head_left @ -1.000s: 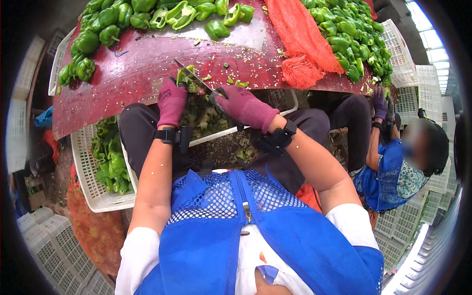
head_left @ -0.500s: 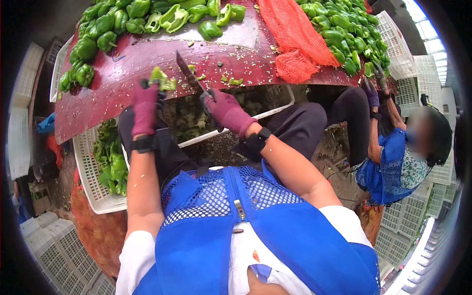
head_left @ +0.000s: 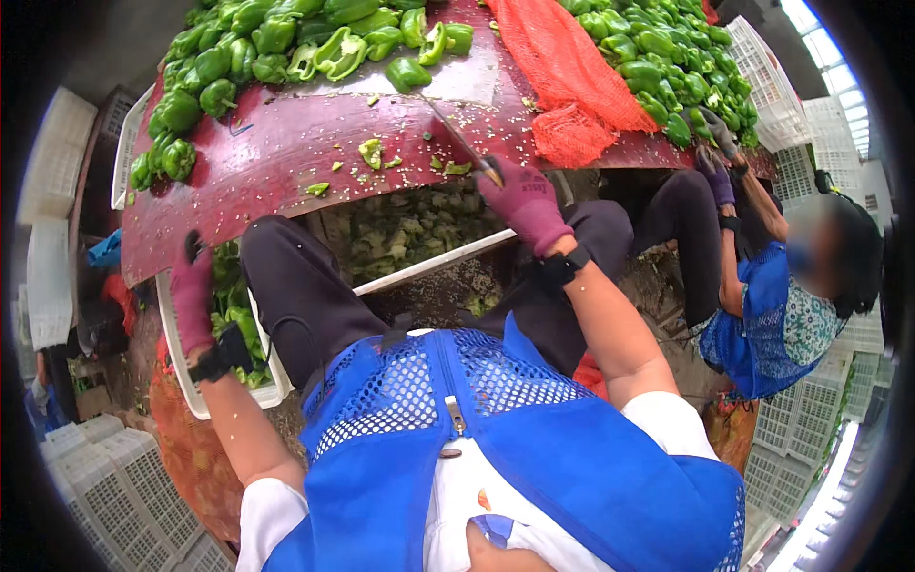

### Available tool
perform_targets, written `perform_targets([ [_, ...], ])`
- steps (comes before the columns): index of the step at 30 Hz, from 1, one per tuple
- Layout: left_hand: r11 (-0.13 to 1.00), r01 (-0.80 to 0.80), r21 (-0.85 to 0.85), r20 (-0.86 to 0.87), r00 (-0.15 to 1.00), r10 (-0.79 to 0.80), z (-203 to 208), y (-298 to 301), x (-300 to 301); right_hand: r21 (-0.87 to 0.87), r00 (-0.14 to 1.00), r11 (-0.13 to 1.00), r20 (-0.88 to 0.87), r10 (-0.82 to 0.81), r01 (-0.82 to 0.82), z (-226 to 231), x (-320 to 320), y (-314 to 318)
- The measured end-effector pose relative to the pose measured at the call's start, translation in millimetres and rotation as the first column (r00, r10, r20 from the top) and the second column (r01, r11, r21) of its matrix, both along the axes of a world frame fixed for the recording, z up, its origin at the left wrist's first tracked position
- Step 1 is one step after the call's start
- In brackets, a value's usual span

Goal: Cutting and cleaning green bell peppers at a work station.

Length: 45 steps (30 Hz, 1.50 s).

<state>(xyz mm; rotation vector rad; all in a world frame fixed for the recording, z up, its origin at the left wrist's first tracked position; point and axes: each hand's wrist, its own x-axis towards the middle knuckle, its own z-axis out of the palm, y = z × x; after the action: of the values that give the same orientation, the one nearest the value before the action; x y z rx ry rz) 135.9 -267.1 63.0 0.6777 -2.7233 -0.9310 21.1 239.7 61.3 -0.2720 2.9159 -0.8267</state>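
My right hand (head_left: 524, 200), in a maroon glove with dark fingertips, grips a knife (head_left: 457, 133) over the table's near edge. The blade points up and left toward a single whole green pepper (head_left: 408, 74). My left hand (head_left: 193, 300), in a matching glove, is at the table's left corner, over a white crate (head_left: 195, 400) of green pepper pieces (head_left: 250, 334). One dark fingertip sticks up; its other fingers are hidden, and no pepper shows in it. A small pepper scrap (head_left: 371, 153) lies on the red table (head_left: 276, 162) among scattered seeds.
Whole peppers (head_left: 200, 71) and opened halves (head_left: 340, 54) heap at the back left. A red mesh sack (head_left: 572, 86) separates them from another pile (head_left: 658, 57). Between my knees, a white-rimmed tray (head_left: 438, 253) holds scraps. A co-worker (head_left: 762, 286) sits at right near stacked crates (head_left: 791, 410).
My left hand has swung left and down from above the table to the crate, and the pepper piece it held is out of sight. My right hand has moved right and up with the knife.
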Motion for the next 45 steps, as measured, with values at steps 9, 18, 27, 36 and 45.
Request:
perform_targets([
  [9,0.831,0.43,-0.353,0.366,0.881,-0.3,-88,129,-156,-0.179,0.978,0.964,0.03,0.206,-0.197,-14,20,-61],
  [18,0.924,0.353,0.144,0.227,0.898,-0.378,-75,193,-111,-0.619,0.89,0.767,0.238,0.388,-0.169,-5,20,13],
  [27,0.828,0.551,-0.107,0.102,0.834,-0.542,8,258,-213,0.205,0.946,0.952,-0.281,-0.163,0.225,8,-89,22],
  [36,0.685,0.658,-0.314,0.429,0.741,-0.516,-34,254,-356,0.439,0.988,0.893,-0.152,-0.029,0.094,-35,-118,-10],
  [45,-0.336,0.321,0.886,-0.436,0.824,-0.363,-33,251,-249,-0.769,0.99,0.634,0.132,0.044,0.074,-46,-137,-43],
])
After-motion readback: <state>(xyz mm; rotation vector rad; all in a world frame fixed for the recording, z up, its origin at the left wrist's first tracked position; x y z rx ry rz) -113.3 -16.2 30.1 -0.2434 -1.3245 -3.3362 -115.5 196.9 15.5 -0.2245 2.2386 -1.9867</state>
